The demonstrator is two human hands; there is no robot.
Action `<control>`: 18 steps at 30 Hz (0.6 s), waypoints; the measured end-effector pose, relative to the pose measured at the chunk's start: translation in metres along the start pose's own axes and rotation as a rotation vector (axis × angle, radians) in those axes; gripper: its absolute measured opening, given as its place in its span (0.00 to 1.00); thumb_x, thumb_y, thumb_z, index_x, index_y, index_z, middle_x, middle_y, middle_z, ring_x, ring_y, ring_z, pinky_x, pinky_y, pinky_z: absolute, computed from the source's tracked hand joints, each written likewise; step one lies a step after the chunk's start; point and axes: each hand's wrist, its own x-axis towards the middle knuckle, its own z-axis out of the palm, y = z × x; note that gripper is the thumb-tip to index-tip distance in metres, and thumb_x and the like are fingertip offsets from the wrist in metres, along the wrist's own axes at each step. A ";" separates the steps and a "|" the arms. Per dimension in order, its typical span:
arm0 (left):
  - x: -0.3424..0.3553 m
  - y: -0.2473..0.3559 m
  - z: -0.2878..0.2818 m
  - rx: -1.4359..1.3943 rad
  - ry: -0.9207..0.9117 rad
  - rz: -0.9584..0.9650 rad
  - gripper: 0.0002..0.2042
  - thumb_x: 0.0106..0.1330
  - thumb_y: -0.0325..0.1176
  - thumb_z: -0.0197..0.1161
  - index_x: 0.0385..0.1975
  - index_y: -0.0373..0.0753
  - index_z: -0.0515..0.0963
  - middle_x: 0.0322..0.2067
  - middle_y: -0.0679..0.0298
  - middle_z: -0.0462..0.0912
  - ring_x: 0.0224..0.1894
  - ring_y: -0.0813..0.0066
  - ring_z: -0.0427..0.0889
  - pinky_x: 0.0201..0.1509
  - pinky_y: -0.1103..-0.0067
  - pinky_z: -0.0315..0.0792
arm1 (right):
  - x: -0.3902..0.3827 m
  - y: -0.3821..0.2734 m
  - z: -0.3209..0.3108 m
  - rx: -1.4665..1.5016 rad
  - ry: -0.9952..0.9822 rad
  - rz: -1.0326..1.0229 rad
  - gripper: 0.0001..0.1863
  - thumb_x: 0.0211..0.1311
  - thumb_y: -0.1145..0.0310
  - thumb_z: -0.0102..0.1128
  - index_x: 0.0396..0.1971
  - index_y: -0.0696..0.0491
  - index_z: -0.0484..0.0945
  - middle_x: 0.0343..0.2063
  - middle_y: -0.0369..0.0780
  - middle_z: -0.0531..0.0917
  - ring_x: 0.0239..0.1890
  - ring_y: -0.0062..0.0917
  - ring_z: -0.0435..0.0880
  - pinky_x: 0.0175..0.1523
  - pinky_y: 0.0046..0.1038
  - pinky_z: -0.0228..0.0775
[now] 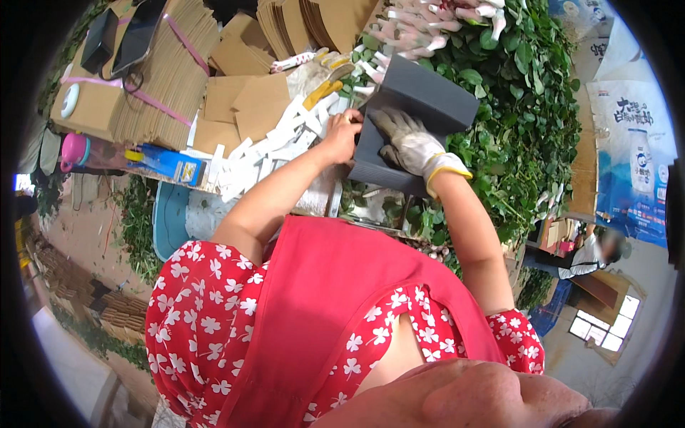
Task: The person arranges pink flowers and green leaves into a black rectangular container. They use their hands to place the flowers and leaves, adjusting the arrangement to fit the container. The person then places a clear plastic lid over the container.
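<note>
A heap of leafy green stems [531, 85] crowds your right, a pink-strapped stack of brown cardboard [160, 68] and loose white strips [246, 160] your left, on a worktop [317, 196] in a room with a paned window [606, 324]. Before you, your white-gloved right hand [410, 139] lies on the dark grey ridged angular piece [432, 93], fingers slightly apart; your bare left hand [342, 137] touches its left edge, fingers bent, clamped or not I cannot tell.

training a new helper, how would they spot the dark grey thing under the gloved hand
Look past the red apron to the gloved right hand. Beneath that hand, beside the bare left hand, is the dark grey angled piece. Its broad, dark, flat faces set it apart from the white strips and green leaves on either side.
</note>
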 end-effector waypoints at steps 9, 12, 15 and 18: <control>0.036 0.019 -0.075 -0.199 0.108 -0.103 0.23 0.61 0.41 0.68 0.53 0.36 0.78 0.49 0.53 0.81 0.51 0.57 0.81 0.58 0.70 0.72 | 0.011 0.000 -0.006 0.053 -0.138 0.015 0.40 0.57 0.62 0.63 0.69 0.50 0.56 0.68 0.50 0.60 0.70 0.48 0.59 0.71 0.48 0.52; 0.066 0.031 -0.051 -0.146 -0.129 -0.240 0.18 0.65 0.45 0.60 0.41 0.35 0.80 0.36 0.45 0.83 0.41 0.45 0.82 0.46 0.59 0.75 | 0.021 -0.005 -0.012 0.028 -0.256 0.032 0.42 0.57 0.62 0.63 0.70 0.50 0.54 0.69 0.50 0.57 0.71 0.47 0.55 0.72 0.49 0.51; 0.064 0.024 -0.043 -0.070 -0.204 -0.251 0.12 0.63 0.37 0.61 0.43 0.39 0.80 0.40 0.52 0.83 0.45 0.54 0.82 0.47 0.65 0.75 | 0.057 -0.036 -0.048 -0.110 -0.096 -0.224 0.22 0.53 0.65 0.63 0.49 0.51 0.74 0.44 0.44 0.77 0.47 0.40 0.78 0.47 0.35 0.76; 0.033 -0.038 0.021 -0.405 0.245 0.270 0.09 0.66 0.38 0.55 0.40 0.43 0.79 0.34 0.59 0.81 0.42 0.60 0.79 0.44 0.70 0.72 | 0.124 -0.095 -0.048 -0.059 0.093 -0.491 0.17 0.55 0.66 0.59 0.46 0.50 0.77 0.42 0.42 0.79 0.47 0.37 0.79 0.47 0.35 0.76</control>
